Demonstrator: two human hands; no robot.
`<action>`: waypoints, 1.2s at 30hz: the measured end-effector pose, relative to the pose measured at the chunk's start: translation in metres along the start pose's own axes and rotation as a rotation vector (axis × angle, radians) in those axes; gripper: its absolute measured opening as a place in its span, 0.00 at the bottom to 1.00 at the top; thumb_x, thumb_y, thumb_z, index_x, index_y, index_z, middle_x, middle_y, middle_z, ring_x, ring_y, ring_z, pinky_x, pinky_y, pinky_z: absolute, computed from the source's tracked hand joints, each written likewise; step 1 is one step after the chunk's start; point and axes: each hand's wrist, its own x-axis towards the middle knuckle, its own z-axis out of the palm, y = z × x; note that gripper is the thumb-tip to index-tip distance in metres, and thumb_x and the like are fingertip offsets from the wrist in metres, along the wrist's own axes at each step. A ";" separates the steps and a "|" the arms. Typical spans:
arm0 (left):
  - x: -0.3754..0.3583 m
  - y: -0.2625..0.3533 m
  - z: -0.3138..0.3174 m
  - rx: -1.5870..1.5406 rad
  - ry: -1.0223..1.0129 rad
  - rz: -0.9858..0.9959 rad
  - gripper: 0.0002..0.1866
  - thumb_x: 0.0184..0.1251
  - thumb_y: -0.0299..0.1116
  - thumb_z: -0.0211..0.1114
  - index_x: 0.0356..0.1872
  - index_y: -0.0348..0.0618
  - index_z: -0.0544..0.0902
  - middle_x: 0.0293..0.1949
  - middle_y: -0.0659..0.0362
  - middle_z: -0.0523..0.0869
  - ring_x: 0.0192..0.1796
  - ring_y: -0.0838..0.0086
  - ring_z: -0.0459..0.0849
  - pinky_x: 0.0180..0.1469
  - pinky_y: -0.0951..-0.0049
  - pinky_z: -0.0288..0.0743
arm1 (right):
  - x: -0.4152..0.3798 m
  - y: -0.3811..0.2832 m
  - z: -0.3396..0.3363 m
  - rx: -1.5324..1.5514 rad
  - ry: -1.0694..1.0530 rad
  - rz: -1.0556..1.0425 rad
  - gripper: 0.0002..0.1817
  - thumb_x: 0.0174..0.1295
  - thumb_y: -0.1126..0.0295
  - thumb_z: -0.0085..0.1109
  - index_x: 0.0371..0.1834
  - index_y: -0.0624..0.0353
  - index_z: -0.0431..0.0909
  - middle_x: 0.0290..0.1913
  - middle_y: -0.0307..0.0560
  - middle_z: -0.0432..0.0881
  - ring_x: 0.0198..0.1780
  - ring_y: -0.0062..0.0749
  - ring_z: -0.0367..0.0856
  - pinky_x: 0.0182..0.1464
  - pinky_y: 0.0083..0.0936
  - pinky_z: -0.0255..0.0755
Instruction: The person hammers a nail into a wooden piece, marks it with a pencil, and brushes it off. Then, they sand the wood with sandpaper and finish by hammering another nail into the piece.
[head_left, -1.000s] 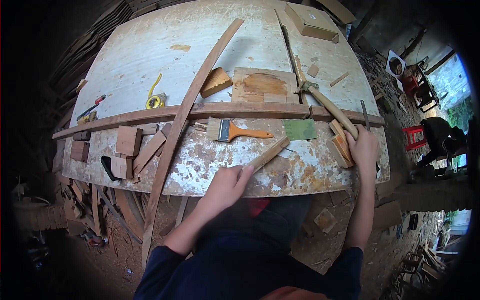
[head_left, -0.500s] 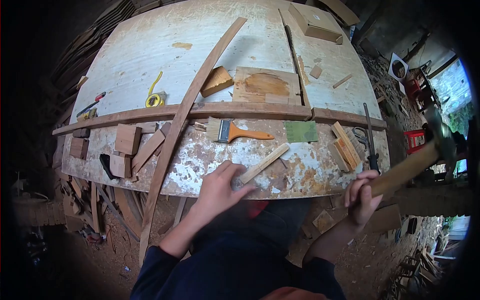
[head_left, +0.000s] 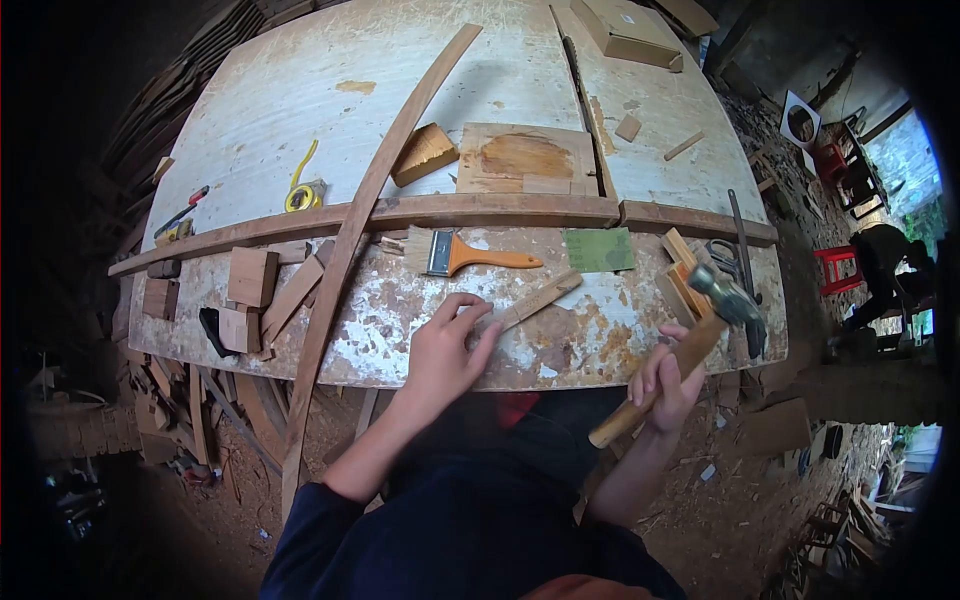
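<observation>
My left hand [head_left: 447,350] rests on the bench's front part, thumb and fingers closed around the near end of a short wooden strip [head_left: 540,299]. The strip lies slanted, its far end pointing away to the right. My right hand [head_left: 668,380] grips the wooden handle of a claw hammer [head_left: 728,300]. Its metal head is raised at the upper right, while the handle's butt points down toward my body. Beyond the strip lie a paintbrush [head_left: 470,254] with an orange handle and a green sandpaper piece [head_left: 599,250].
A long wooden strip [head_left: 352,225] crosses the worn workbench [head_left: 400,345] and overhangs its front edge. Wood blocks [head_left: 252,277] sit at left, near a yellow tape measure [head_left: 304,195]. Scissors [head_left: 722,258] and a long thin tool [head_left: 741,235] lie at right; a cardboard box [head_left: 630,35] stands farther back.
The hammer has swung in from the far right, its head now over the bench's right side. My left hand and the short strip's near end have shifted slightly away from me.
</observation>
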 end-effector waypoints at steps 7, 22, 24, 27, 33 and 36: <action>0.027 -0.005 0.007 0.084 0.043 0.145 0.19 0.63 0.31 0.82 0.54 0.37 0.92 0.53 0.50 0.90 0.57 0.52 0.87 0.62 0.55 0.81 | 0.008 0.038 0.010 -0.036 0.048 0.216 0.22 0.86 0.67 0.54 0.75 0.70 0.69 0.26 0.40 0.72 0.19 0.22 0.71 0.22 0.23 0.70; 0.084 -0.042 -0.004 0.418 0.122 0.372 0.08 0.65 0.29 0.81 0.41 0.41 0.92 0.55 0.51 0.87 0.57 0.53 0.83 0.59 0.53 0.76 | 0.008 0.035 0.007 -0.195 -0.006 0.233 0.19 0.84 0.72 0.56 0.73 0.67 0.72 0.28 0.39 0.75 0.21 0.21 0.73 0.25 0.22 0.73; 0.080 -0.037 0.001 0.420 0.117 0.371 0.09 0.62 0.32 0.83 0.37 0.40 0.92 0.61 0.46 0.84 0.64 0.48 0.81 0.64 0.49 0.75 | 0.008 0.034 0.008 -0.185 -0.004 0.228 0.19 0.84 0.72 0.57 0.73 0.66 0.72 0.28 0.40 0.75 0.21 0.20 0.73 0.25 0.22 0.73; 0.075 -0.037 0.005 0.462 0.094 0.340 0.09 0.62 0.32 0.84 0.37 0.39 0.93 0.68 0.42 0.83 0.72 0.44 0.78 0.73 0.45 0.71 | 0.005 0.035 0.008 -0.165 0.019 0.222 0.19 0.83 0.74 0.58 0.73 0.66 0.73 0.29 0.39 0.76 0.22 0.20 0.74 0.26 0.22 0.73; 0.074 -0.038 0.003 0.461 0.008 0.243 0.07 0.61 0.28 0.81 0.36 0.37 0.92 0.73 0.37 0.78 0.81 0.38 0.70 0.81 0.41 0.63 | 0.005 0.029 0.013 -0.193 0.002 0.225 0.19 0.82 0.76 0.57 0.73 0.66 0.74 0.29 0.38 0.78 0.23 0.18 0.76 0.27 0.21 0.73; 0.072 -0.030 -0.002 0.512 -0.024 0.222 0.07 0.61 0.27 0.78 0.36 0.34 0.91 0.73 0.36 0.78 0.82 0.37 0.69 0.81 0.40 0.63 | 0.004 0.030 0.014 -0.193 0.020 0.216 0.18 0.82 0.75 0.61 0.71 0.61 0.77 0.27 0.32 0.77 0.23 0.14 0.76 0.28 0.20 0.73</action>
